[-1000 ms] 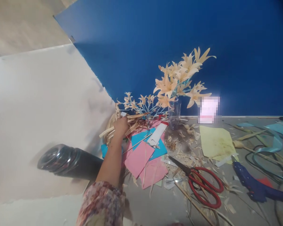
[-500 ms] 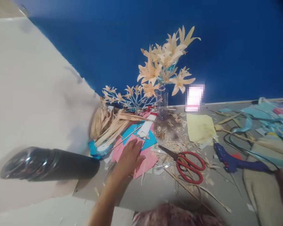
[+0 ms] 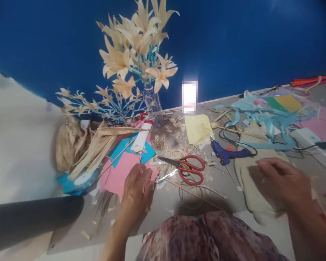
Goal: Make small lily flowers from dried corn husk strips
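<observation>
My left hand (image 3: 138, 186) is over the right edge of a pink paper sheet (image 3: 121, 170), fingers bent and drawn together; whatever may be between them is blurred. My right hand (image 3: 284, 179) hovers over a beige cloth (image 3: 247, 177) with curled fingers, and I cannot make out anything in it. Between the hands lie red-handled scissors (image 3: 191, 170), with a small silvery metal tool (image 3: 167, 176) beside their blades. A blue glue gun (image 3: 228, 154) rests by the cloth. Left of the pink sheet is a bundle of dried husks (image 3: 95, 152).
Cream flowers (image 3: 136, 54) stand in a clear vase (image 3: 154, 107) by the blue wall, behind a yellow sheet (image 3: 198, 128) and scattered shavings. Blue ribbon (image 3: 277, 136) and cords tangle at right, near a white power strip (image 3: 309, 139). A dark cylinder (image 3: 35, 217) juts in at left.
The view has swung right and closer. My left hand has drawn back toward the pink sheet's right edge, its fingers closer together. My right hand has come fully into view over the cloth.
</observation>
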`<state>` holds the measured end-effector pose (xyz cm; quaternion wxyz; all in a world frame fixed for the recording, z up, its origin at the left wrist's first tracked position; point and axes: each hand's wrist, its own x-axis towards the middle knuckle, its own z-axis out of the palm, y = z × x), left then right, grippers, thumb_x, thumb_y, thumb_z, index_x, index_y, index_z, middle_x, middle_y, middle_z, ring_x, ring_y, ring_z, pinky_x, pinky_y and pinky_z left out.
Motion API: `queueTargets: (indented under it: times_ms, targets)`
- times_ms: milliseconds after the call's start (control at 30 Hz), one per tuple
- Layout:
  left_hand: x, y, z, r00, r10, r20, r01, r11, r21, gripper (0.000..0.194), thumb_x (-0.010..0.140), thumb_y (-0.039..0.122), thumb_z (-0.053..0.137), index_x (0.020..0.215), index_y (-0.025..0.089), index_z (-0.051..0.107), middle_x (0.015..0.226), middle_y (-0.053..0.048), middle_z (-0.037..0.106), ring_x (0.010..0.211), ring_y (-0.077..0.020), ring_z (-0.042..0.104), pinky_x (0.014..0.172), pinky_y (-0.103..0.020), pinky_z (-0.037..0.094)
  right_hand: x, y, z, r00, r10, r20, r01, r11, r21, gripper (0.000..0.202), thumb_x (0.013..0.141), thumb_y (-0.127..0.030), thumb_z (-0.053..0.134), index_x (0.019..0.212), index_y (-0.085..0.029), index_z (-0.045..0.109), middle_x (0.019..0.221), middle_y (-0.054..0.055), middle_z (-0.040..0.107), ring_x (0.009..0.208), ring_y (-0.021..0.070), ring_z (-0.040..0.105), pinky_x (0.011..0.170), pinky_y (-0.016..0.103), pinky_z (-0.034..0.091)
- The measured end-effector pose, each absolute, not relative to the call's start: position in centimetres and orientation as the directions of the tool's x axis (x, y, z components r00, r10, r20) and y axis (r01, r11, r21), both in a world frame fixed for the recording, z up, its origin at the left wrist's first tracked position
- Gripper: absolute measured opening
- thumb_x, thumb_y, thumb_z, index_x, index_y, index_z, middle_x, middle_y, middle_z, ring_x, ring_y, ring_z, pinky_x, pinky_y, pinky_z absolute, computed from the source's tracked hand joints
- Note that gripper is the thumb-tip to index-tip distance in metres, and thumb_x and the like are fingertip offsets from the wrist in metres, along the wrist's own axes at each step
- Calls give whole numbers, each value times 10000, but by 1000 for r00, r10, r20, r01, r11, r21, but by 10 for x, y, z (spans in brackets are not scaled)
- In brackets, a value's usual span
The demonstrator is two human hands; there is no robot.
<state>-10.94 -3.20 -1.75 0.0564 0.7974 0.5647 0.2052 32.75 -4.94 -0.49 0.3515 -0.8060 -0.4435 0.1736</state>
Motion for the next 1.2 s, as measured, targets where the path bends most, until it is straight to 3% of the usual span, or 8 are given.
queueTargets:
  times_ms: [100,233,467,600,833,933,1067,1200]
  targets:
    - [-104,-37,-26,308,914,263,874,-381,302,303,951,251,538,1245,191,581,1364,-184,540,1288,-335,494,1028,-553,468,301,-55,6,120,992,-48,669,-117,-734,292,866,-457,588,769,-206,703,755,48,715,697,208,639,650,294,476]
    - [-103,-33,-27,283,909,305,868,-378,321,263,939,256,569,1190,192,615,1305,-176,593,1226,-332,547,993,-558,488,266,-51,-3,-256,965,-63,713,144,-686,258,961,-364,509,834,-218,679,821,36,714,745,183,644,685,285,462]
    - [-94,-32,-14,224,885,408,798,-407,445,183,936,173,564,1091,195,657,1106,-111,697,1145,-262,601,1002,-495,495,221,-14,-3,-332,942,49,798,308,-517,230,997,-300,473,932,-191,666,928,75,694,878,217,635,761,315,443]
    - [-96,-35,-17,223,892,394,807,-395,439,171,937,176,561,1064,199,672,1070,-92,719,1097,-242,632,957,-442,527,201,-1,7,-345,937,-52,869,298,-395,192,974,-340,557,957,-190,677,981,83,699,921,243,644,754,317,442]
    - [-105,-35,-27,194,895,401,825,-370,428,173,946,262,550,1018,214,700,1039,-84,739,1043,-249,670,908,-424,560,192,4,6,-328,916,-231,904,234,-357,162,932,-290,620,1036,-174,664,1070,107,693,991,281,653,785,342,466]
    - [-105,-30,-30,164,890,426,817,-365,447,183,940,296,556,1013,225,708,1040,-85,741,1031,-253,680,894,-418,570,192,2,2,-322,930,-174,885,231,-403,160,946,-248,568,1045,-169,664,1066,118,687,1002,285,639,827,362,461]
    - [-109,-23,-37,164,869,467,792,-398,463,188,928,329,581,1018,235,717,1029,-74,747,997,-238,695,887,-379,582,195,-4,3,-294,956,-15,765,225,-603,206,925,-216,538,1091,-177,653,1098,111,672,1029,268,603,884,366,436]
    - [-111,-22,-41,134,874,468,722,-409,557,224,932,381,573,1007,252,739,1056,-69,742,1021,-242,687,954,-391,562,204,-10,9,-251,960,-126,474,8,-881,141,871,-221,560,957,-187,667,919,35,663,840,194,590,742,284,433]
